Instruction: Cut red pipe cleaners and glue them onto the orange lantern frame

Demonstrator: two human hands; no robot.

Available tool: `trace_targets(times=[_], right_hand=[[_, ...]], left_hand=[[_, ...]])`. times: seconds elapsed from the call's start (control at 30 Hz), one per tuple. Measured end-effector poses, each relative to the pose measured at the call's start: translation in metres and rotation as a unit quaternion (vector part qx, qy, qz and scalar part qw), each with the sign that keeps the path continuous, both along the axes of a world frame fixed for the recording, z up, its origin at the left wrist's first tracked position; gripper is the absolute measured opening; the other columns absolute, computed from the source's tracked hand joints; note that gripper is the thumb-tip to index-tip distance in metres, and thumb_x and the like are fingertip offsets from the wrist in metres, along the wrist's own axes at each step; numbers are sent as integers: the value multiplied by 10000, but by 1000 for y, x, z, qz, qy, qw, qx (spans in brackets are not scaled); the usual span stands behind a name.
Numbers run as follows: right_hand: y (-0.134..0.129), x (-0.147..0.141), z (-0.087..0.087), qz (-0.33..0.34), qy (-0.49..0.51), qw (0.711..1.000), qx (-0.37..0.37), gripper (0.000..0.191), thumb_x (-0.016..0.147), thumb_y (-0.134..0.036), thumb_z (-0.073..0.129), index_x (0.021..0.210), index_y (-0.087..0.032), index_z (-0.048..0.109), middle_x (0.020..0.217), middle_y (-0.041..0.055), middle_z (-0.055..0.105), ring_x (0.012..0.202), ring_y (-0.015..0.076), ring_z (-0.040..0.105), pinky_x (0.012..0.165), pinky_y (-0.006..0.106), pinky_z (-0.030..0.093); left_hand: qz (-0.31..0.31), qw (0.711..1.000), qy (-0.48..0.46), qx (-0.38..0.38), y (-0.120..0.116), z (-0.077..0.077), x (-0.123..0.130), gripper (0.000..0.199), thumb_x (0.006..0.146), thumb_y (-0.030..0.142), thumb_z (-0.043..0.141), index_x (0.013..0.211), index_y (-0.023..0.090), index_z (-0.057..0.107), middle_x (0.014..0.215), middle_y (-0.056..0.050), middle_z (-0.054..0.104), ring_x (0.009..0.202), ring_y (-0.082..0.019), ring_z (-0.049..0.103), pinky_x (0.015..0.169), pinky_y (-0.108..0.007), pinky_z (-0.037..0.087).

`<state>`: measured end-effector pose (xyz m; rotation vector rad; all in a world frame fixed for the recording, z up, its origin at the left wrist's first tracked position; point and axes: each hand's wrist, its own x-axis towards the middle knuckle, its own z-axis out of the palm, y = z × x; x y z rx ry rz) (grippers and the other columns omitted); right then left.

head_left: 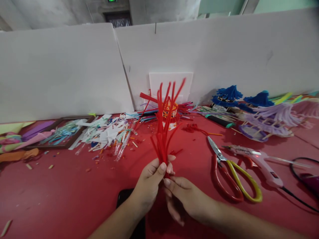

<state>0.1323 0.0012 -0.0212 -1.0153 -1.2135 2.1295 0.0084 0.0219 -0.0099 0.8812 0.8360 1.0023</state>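
A bundle of red pipe cleaners (161, 142) stands upright above the red table, its upper ends fanned apart. My left hand (151, 181) is closed round the lower part, thumb in front. Just below and to the right, my right hand (183, 196) pinches the bottom end between thumb and index finger, its other fingers hanging looser. Behind the bundle, partly hidden by it, is a small orange, white and red structure (173, 108).
Scissors (224, 166) and a pink glue gun (261, 162) lie at the right, with blue and purple roofed models (269, 116) beyond. Scraps (109, 131) and a dark frame (66, 144) lie left. A black phone (123, 197) is under my left forearm. White panels (199, 56) stand behind.
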Motion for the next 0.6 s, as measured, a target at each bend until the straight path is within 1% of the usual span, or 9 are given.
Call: trace_targets(times=[0.07,0.13,0.23,0.3,0.37,0.43,0.5,0.53,0.6], right_hand=[[1,2,-1,-2,41,998,-39,508,727,-727,449,716,-225,369,366,-81,492,268,64,375,300,169,274],[2,5,-2,3,46,997,-57,488,733,-698,475,723,-219,379,369,-78,504,273,61,386,299,159,258],[2,6,-3,17,21,997,-69,430,789,-639,439,727,-216,388,373,-74,510,269,57,381,282,152,201],[1,4,-2,22,0,997,-69,387,839,-588,381,740,-215,396,380,-74,506,270,57,379,281,154,181],[1,1,2,30,-26,997,-66,365,889,-534,297,754,-211,400,401,-69,501,287,61,394,296,157,197],[1,3,12,60,-78,994,-49,361,920,-485,241,756,-207,404,449,-58,512,314,64,402,325,168,241],[-1,13,26,105,-174,979,29,344,923,-462,290,752,-200,432,551,-29,563,384,74,445,391,195,320],[-3,21,32,117,-238,959,100,316,910,-456,354,760,-198,457,621,-10,599,440,87,480,440,215,356],[-6,45,40,74,-373,881,282,277,875,-457,467,824,-195,539,791,40,654,686,156,594,605,266,418]], left_hand=[[-17,999,-41,-29,2,2,0,427,759,458,681,1078,177,639,731,13,530,555,-86,474,521,-233,407],[-6,999,-39,-31,3,2,0,434,760,437,686,1102,178,621,740,6,549,551,-85,478,478,-211,385],[21,1000,-2,-1,4,0,0,287,829,401,622,976,156,633,688,1,547,589,-81,486,497,-183,365],[30,999,6,22,3,-2,1,221,877,380,563,899,164,603,630,22,501,579,-72,471,512,-178,356],[39,999,-2,37,1,-3,3,175,898,363,535,889,189,548,622,42,473,555,-62,448,509,-177,345],[60,997,-10,55,-1,-2,6,130,898,334,542,922,215,494,686,43,513,531,-46,423,500,-174,333],[80,994,-17,73,-2,-1,8,167,895,299,548,1015,254,441,771,34,567,521,-39,418,499,-174,334],[91,993,-22,79,-2,1,9,241,894,279,548,1086,281,403,802,31,583,517,-39,417,501,-176,340],[105,991,-32,81,-1,2,10,414,893,251,542,1218,332,298,814,32,597,497,-42,401,493,-179,337]])
